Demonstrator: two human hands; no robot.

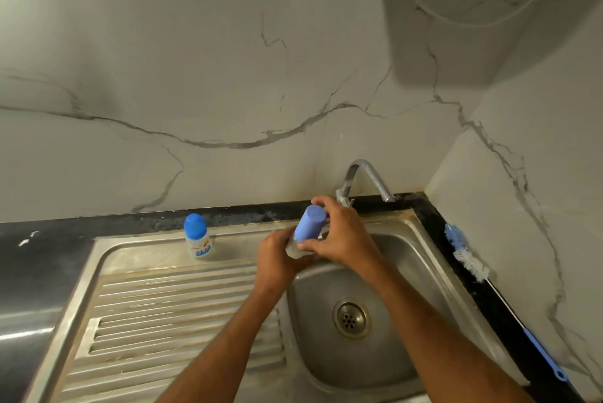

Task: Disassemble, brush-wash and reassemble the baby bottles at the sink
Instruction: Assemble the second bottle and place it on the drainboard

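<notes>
- Both forearms reached in from the near edge, meeting over the sink basin (326,353) just in front of the tap (365,179).
- Left hand (277,259) had its grip curled round the clear body of a baby bottle (298,247), held tilted above the basin's back rim.
- Right hand (342,233) wrapped its fingers round that bottle's blue cap (310,223), thumb at the cap's lower edge; whether it was twisting or pulling could not be told.
- A second bottle (197,236), capped in blue, stood upright on the steel drainboard (163,304), well left of the hands.
- On the dark desk (509,314) to the right, a bottle brush (470,259) lay untouched along the wall.
- No water showed at the tap.
- By these signs the work looked barely begun: the first bottle was likely being opened, with washing and reassembly of both left.
</notes>
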